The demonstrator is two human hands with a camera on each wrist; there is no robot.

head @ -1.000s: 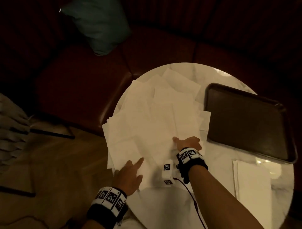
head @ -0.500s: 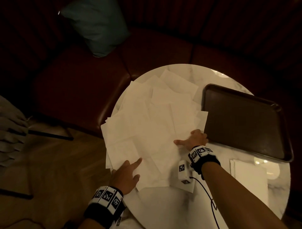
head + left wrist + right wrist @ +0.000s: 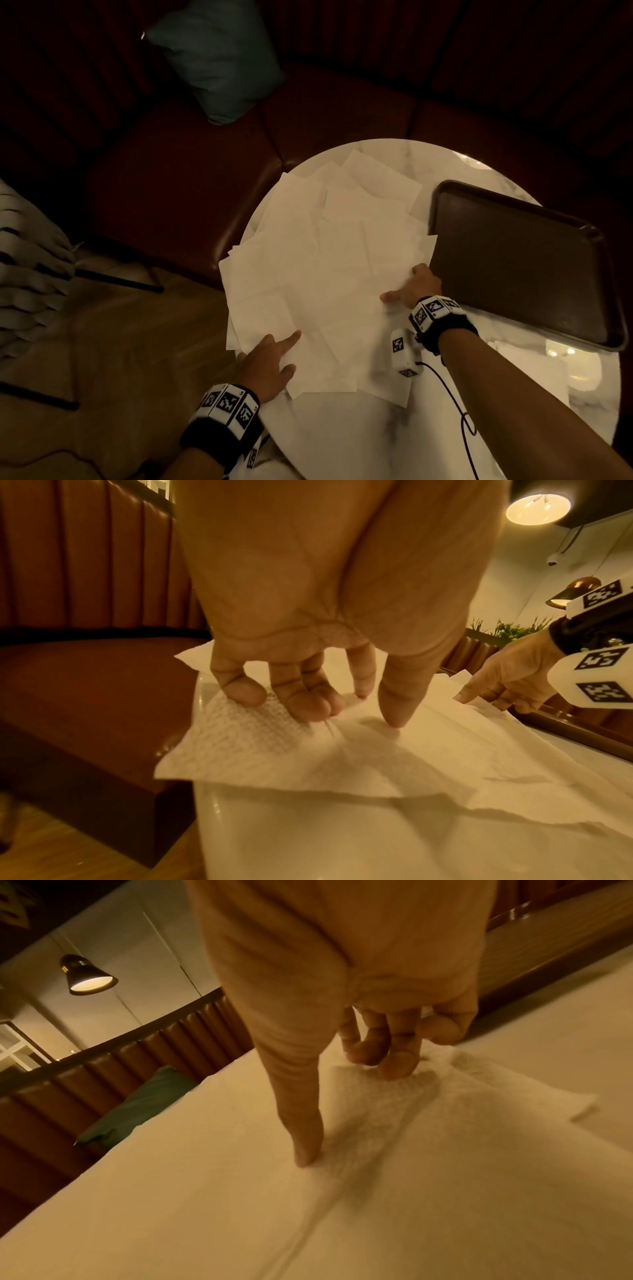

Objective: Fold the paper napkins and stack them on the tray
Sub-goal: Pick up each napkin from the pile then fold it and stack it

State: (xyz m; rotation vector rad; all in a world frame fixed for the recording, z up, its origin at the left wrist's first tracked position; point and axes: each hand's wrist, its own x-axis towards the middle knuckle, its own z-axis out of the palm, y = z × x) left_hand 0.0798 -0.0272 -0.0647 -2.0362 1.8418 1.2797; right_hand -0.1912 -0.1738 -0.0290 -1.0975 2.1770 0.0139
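A loose pile of unfolded white paper napkins covers the left half of the round marble table. My left hand lies on the near left corner of the top napkin, thumb and bent fingertips pressing it down. My right hand rests on the same sheet's right edge, next to the tray; its thumb presses down and its fingers are bent onto the edge. The dark tray has nothing on it. One folded napkin lies in front of the tray.
A dark red bench curves behind and left of the table, with a teal cushion on it. A black cable trails from my right wrist over the table. The napkin pile overhangs the table's left edge above the wooden floor.
My right hand has slid to the right along the napkin, up to the tray's edge. My left hand has stayed on the near left corner.
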